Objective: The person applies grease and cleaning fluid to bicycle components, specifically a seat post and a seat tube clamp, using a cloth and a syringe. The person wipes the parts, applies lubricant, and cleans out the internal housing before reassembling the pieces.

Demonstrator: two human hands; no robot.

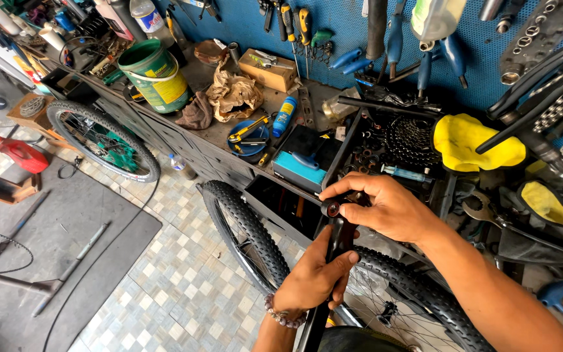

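A: State of the hands?

B: Left hand (314,277) clamps the black fork leg (339,242); right hand (386,207) pinches the cap (331,208) at its top.

A: Location?

B: Above the knobby tyre (245,228), just before the workbench (229,133). Step judged: seating the cap; next requires steady turning.

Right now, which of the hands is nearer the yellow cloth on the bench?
Right. The right hand pinches the top of the black bike tube just below-left of the yellow cloth; the left hand grips that tube lower, farther away.

Cluttered workbench (216,133) bears a green bucket (154,75), crumpled paper (232,93), probably cassette cogs (408,140).
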